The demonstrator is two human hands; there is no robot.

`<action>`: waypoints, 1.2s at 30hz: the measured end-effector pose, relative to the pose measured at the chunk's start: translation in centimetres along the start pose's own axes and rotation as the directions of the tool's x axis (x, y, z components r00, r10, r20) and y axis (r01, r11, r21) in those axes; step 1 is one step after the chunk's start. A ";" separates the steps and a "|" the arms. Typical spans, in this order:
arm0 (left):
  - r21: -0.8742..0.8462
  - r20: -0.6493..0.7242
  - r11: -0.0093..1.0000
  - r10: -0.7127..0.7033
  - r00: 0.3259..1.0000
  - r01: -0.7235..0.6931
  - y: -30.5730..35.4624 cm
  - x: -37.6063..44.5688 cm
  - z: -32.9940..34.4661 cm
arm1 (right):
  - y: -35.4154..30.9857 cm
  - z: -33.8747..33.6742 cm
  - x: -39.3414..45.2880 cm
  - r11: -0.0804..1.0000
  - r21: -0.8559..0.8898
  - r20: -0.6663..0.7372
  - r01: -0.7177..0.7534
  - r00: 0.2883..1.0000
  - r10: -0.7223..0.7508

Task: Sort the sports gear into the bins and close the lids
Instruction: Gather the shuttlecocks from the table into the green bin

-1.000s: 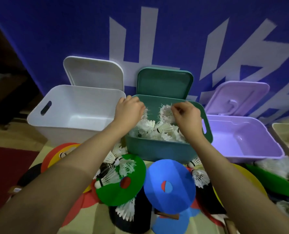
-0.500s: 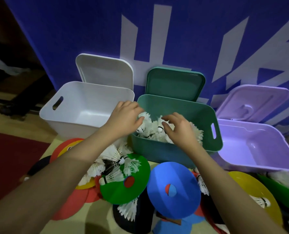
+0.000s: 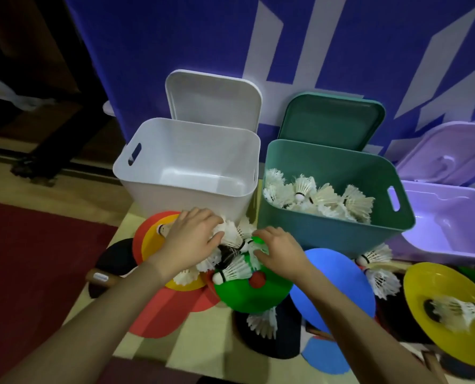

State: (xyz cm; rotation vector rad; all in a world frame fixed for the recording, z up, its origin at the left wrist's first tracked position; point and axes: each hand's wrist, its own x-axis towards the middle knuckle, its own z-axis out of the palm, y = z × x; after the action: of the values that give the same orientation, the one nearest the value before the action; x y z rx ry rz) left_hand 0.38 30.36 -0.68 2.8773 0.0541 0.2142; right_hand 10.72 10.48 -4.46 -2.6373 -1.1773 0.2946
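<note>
Three open bins stand in a row: a white bin (image 3: 186, 173) with nothing inside, a green bin (image 3: 338, 231) holding several white shuttlecocks (image 3: 313, 198), and a purple bin (image 3: 452, 217) at the right. In front lie coloured discs and loose shuttlecocks. My left hand (image 3: 192, 239) lies palm down on a cluster of shuttlecocks (image 3: 230, 245) in front of the white bin, fingers curling around them. My right hand (image 3: 280, 250) presses on the same cluster from the right, above the green disc (image 3: 247, 295).
Lids lean on the blue wall behind each bin: white lid (image 3: 214, 98), green lid (image 3: 333, 120), purple lid (image 3: 446, 153). A blue disc (image 3: 327, 278), a yellow disc (image 3: 449, 309) carrying a shuttlecock, red and orange discs (image 3: 158, 309) and black paddles crowd the front. Red carpet lies left.
Both hands have left the green bin and come down and left onto the loose shuttlecocks in front of the white bin. The view has shifted left.
</note>
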 end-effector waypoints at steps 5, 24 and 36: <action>0.033 0.110 0.997 -0.075 0.991 0.072 -0.9 0.4 3.2 | 0.3 2.9 -0.4 0.972 -0.167 0.032 -0.165 0.984 0.173; -0.212 -0.366 0.937 0.188 0.911 -0.279 2.8 2.1 -1.6 | -2.4 -4.0 -4.6 0.980 0.177 -0.673 0.093 0.737 0.052; -0.165 -0.466 0.912 0.264 0.844 -0.377 9.2 14.1 -5.4 | 4.8 -13.6 -1.4 0.963 0.254 -0.795 0.085 0.585 0.158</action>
State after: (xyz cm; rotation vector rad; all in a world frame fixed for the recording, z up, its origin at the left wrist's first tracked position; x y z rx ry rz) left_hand 13.69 23.62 8.83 2.5100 -0.3567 0.8641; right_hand 16.97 4.51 7.13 -2.0985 -0.6764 -0.6695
